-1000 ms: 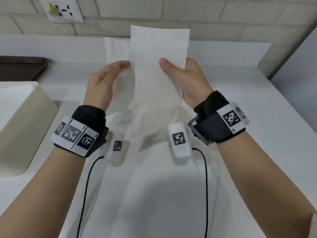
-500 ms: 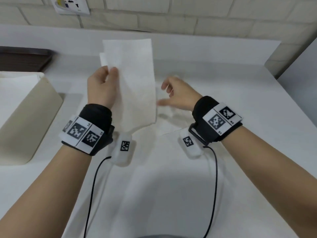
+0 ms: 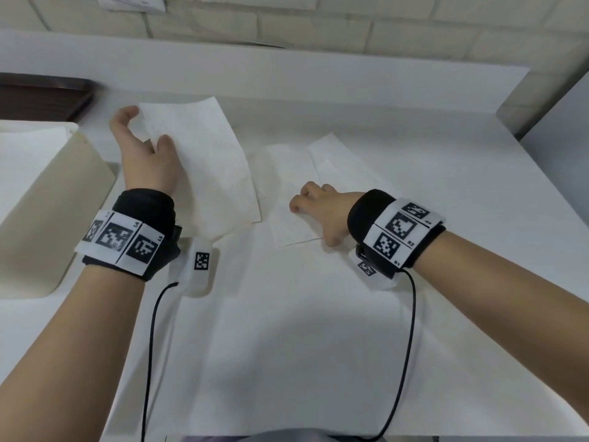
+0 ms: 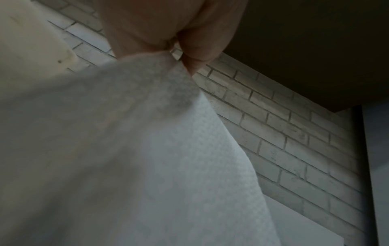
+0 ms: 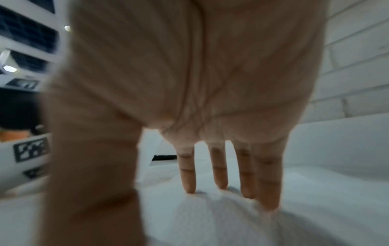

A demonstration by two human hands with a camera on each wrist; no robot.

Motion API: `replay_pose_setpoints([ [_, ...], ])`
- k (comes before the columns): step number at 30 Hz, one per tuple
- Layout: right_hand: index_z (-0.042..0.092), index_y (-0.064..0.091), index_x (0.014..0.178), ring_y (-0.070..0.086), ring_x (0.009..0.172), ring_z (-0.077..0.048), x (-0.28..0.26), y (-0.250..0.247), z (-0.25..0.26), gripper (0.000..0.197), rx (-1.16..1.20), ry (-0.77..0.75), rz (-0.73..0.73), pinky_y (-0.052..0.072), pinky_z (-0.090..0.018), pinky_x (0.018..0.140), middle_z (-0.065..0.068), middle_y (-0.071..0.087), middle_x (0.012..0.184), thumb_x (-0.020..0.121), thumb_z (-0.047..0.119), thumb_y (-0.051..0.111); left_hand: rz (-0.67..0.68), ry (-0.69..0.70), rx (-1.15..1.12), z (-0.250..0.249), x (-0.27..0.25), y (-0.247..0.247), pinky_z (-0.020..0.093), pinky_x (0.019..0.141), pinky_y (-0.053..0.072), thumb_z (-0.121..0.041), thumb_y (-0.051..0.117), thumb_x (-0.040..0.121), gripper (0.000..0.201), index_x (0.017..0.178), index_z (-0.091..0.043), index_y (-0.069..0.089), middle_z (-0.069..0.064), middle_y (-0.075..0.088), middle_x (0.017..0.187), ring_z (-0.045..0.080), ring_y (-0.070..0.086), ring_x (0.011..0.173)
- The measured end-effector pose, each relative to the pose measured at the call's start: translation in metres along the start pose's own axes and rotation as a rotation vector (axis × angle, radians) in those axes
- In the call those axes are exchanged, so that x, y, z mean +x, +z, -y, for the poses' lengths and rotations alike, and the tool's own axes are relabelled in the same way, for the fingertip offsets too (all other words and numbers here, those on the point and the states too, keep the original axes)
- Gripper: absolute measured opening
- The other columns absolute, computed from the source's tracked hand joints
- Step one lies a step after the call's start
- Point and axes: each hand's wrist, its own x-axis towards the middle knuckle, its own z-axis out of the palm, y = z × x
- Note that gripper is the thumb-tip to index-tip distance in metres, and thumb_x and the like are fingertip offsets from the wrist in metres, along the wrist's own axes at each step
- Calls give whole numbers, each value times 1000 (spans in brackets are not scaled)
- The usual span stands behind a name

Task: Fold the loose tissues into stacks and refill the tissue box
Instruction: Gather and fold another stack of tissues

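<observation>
White embossed paper is in the left hand (image 3: 148, 161): a folded tissue (image 3: 204, 164) pinched between thumb and fingers (image 4: 195, 51) near its top corner and hanging above the left half of the surface (image 3: 414, 193), beside the cream tissue box (image 3: 41, 199) that sits at the left edge. The left wrist view shows the sheet draping down from that pinch. The right hand (image 3: 322, 205) is low over the loose tissues (image 3: 306, 186) lying spread near the middle of the surface; its fingers (image 5: 189, 174) point down, straight and slightly apart, with the tips touching the top sheet and nothing gripped.

Judging by this, the fold of one sheet is done and the step in hand is fetching the next loose one while the folded piece waits to be set down. The next move seems to call for a light pinch on a single edge, since the thin sheets overlap and could lift together, and for a clear place for the folded piece, either on a stack or in the box.

A second ago both hands held the sheet up in front of the back wall. Since then the right hand has let go and come down to the pile, and the left has carried the folded sheet lower and toward the box.
</observation>
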Motion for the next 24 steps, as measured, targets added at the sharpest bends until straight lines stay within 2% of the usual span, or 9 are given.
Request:
replay_pose_setpoints([
  [3,22,26,134,32,119,-24,-4,0,-2,77,32,-9,56,44,-33,71,1,24,134,70,11,68,-4,57,17,0,0,-2,7,47,37,-2,36,87,44,120,-32,32,-6,45,69,0,43,44],
  [5,20,32,130,35,117,-25,-3,2,-2,60,53,-15,-1,43,-34,71,0,28,131,77,6,59,11,68,71,1,2,-1,7,48,34,-1,35,86,38,106,-33,39,-8,47,77,-1,41,47],
  [8,11,39,123,39,113,-27,2,5,-3,40,59,-10,-95,42,-35,77,-8,33,127,86,-4,41,54,22,120,3,7,2,6,47,31,0,32,87,38,84,-29,56,-12,49,75,-2,38,56],
  [10,10,40,122,38,114,-28,3,7,-5,37,105,16,-98,42,-35,83,-10,32,127,87,-2,42,76,1,95,4,7,3,3,47,31,2,31,89,40,89,-22,64,-6,57,85,-2,40,58],
  [12,13,40,121,34,117,-29,2,9,-7,33,172,100,-101,42,-37,89,-11,29,127,89,16,50,70,-9,107,3,6,3,1,48,32,1,32,90,40,103,-15,67,-1,58,94,-2,42,60],
  [15,13,41,118,32,119,-32,3,8,-6,43,340,269,-147,36,-39,90,-13,32,126,88,43,51,79,-29,104,2,5,4,2,49,33,1,33,89,42,107,-14,67,1,58,94,-1,43,61],
  [17,11,37,122,37,117,-33,7,3,-7,51,367,317,-182,39,-39,90,-15,36,127,85,38,58,103,-41,98,-1,3,4,5,54,37,1,36,87,41,106,-17,67,0,59,95,2,47,64],
  [20,7,30,131,47,99,-28,11,-4,-12,66,454,353,-164,43,-34,79,-15,45,121,81,27,68,120,-28,115,-2,1,3,10,69,43,-4,49,85,33,106,-23,66,-5,60,103,8,54,85],
  [24,7,30,132,48,96,-26,12,-7,-14,65,533,331,-117,45,-33,78,-10,47,112,81,19,68,120,-11,132,-2,0,3,-3,61,38,-7,57,84,29,108,-23,66,-6,58,104,7,53,91],
])
